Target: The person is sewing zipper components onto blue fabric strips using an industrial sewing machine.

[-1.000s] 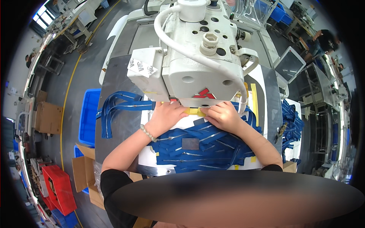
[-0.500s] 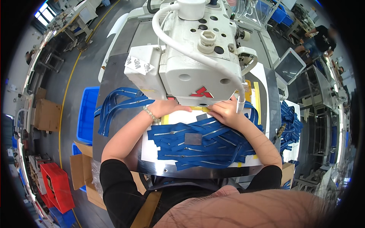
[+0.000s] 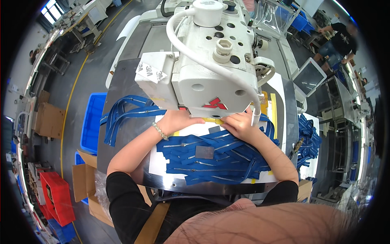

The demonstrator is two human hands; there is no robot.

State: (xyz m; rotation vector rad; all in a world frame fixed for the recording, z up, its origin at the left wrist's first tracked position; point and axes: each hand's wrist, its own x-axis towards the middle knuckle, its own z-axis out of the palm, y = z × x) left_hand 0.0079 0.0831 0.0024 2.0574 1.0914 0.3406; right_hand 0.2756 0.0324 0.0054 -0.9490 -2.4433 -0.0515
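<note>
A white sewing machine [image 3: 203,69] stands on a metal table [image 3: 126,138]. My left hand [image 3: 176,121], with a bracelet at the wrist, lies flat on a white sheet just under the machine's head. My right hand [image 3: 239,124] presses down beside it, its fingers at a yellow strip [image 3: 211,120] under the needle area. A pile of blue zipper strips [image 3: 211,156] covers the sheet in front of my hands. The needle itself is hidden by the machine head.
More blue zipper strips [image 3: 126,112] trail off the table's left side, and another heap [image 3: 306,140] hangs at the right. A blue bin [image 3: 92,122], cardboard boxes [image 3: 46,120] and a red crate [image 3: 53,195] stand on the floor at left. A tablet screen [image 3: 308,77] and another person [image 3: 339,38] are at right.
The view has tilted, so the machine and table sit lower and larger in frame. My hands stay at the needle area, shifted slightly under the head.
</note>
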